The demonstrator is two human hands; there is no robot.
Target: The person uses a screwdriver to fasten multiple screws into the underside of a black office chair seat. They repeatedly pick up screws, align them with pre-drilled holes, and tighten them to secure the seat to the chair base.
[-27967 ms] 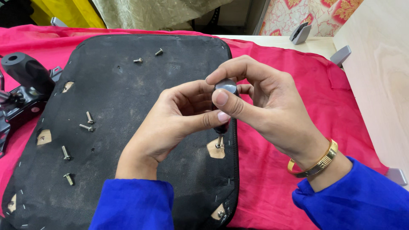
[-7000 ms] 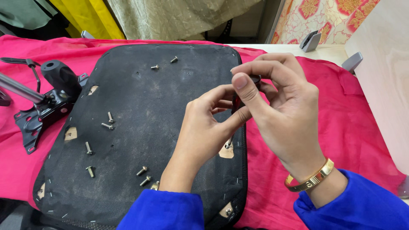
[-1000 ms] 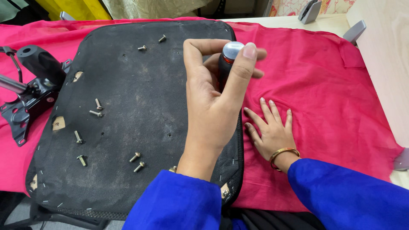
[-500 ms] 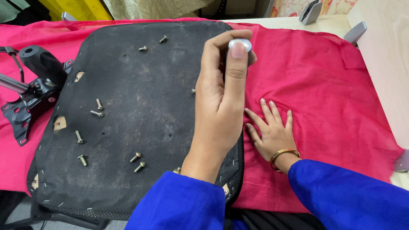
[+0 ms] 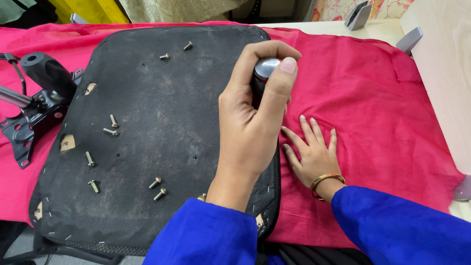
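Two hands are working: our left hand [image 5: 255, 122] is closing tight around a short screwdriver [image 5: 262, 76] upright at the black seat base's [image 5: 162, 122] right edge, we judge mid-turn, needing steady downward pressure, while our right hand [image 5: 311, 152] is lying open and empty beside that edge.

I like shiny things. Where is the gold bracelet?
The gold bracelet sits on the right hand's wrist, flat on the red cloth beside the black seat pad.

We see only the silver cap of the dark tool [image 5: 265, 68]; our left hand [image 5: 250, 122] covers its shaft and tip. Beside the black seat pad [image 5: 147, 122], the metal chair mechanism [image 5: 34, 105] is cut off at the picture's left edge.
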